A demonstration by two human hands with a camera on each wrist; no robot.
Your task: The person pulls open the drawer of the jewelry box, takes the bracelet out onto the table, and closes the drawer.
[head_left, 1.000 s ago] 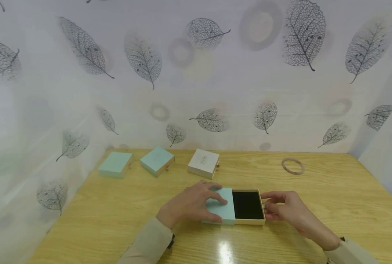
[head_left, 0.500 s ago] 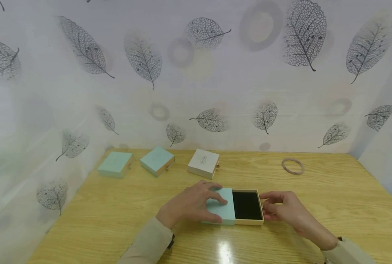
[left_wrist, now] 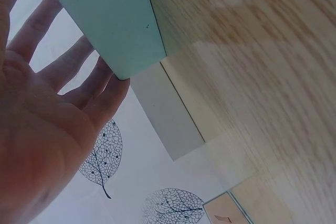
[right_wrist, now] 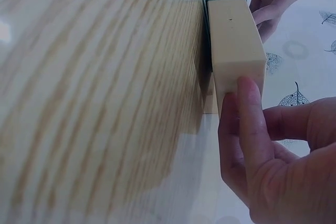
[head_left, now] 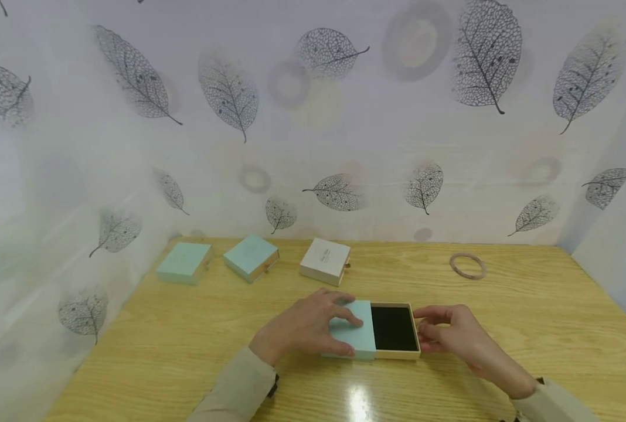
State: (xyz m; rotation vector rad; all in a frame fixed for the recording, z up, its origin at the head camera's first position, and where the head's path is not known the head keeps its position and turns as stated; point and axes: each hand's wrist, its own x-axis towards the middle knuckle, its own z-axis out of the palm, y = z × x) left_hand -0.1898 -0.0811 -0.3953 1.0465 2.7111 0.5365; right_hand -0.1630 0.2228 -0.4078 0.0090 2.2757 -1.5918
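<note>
A pale teal drawer box [head_left: 357,337] lies on the table in the head view, its cream-edged drawer [head_left: 397,354] slid part-way out to the right. A black lining [head_left: 394,328] fills the part of the drawer that shows. My left hand [head_left: 313,325] grips the teal sleeve from the left, thumb at its front edge and fingers over its top and back. At the drawer's right end my right hand [head_left: 458,334] touches with its fingertips. In the right wrist view the thumb [right_wrist: 254,124] presses the drawer's end face. Any pull tab there is hidden.
Two more teal boxes, one at the back left [head_left: 185,262] and one beside it [head_left: 251,258], stand behind the hands. A white box [head_left: 325,261] with small print comes after them. A thin brownish ring [head_left: 468,276] lies at the back right of the wooden table [head_left: 545,305].
The drawer has slid slightly left into its sleeve, and my right hand has moved left with it. My left hand and the sleeve have stayed in place.
</note>
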